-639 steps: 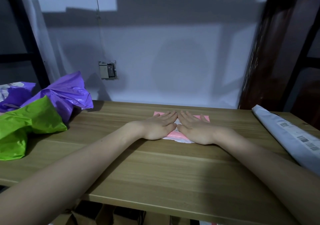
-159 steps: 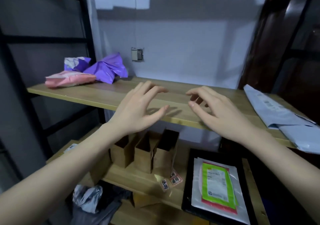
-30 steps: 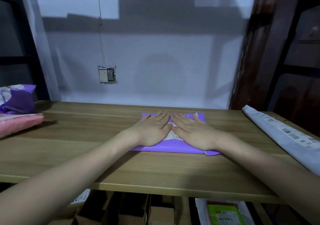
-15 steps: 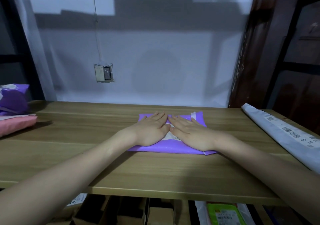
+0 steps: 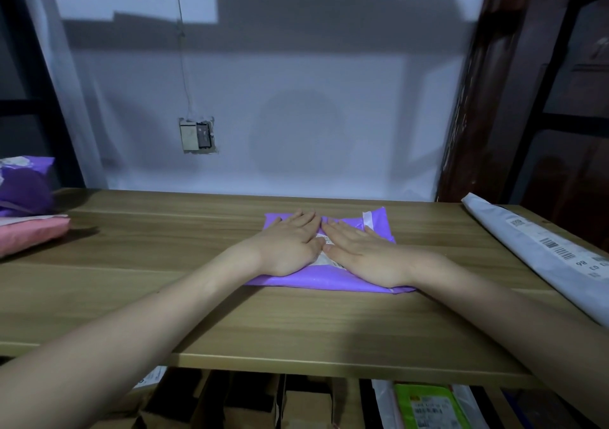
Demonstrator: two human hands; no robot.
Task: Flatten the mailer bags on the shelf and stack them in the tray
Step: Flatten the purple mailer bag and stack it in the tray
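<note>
A purple mailer bag (image 5: 329,283) lies flat in the middle of the wooden shelf (image 5: 164,283). My left hand (image 5: 290,247) and my right hand (image 5: 362,254) press on it side by side, palms down and fingers straight, covering most of its white label. A pink mailer (image 5: 29,234) and another purple mailer (image 5: 23,188) lie at the shelf's left end. On the level below, a green-labelled mailer (image 5: 425,405) lies on a white one; the tray itself is mostly hidden by the shelf board.
A long white mailer with barcodes (image 5: 540,254) lies along the shelf's right end. Brown cardboard boxes (image 5: 237,405) stand on the lower level. A wall socket (image 5: 197,135) is set in the white back wall. Dark posts frame both sides.
Both hands stay pressed flat on the purple mailer; the view has shifted slightly. Earlier a pink mailer was pressed the same way, and green and pink mailers appeared in the tray below.
</note>
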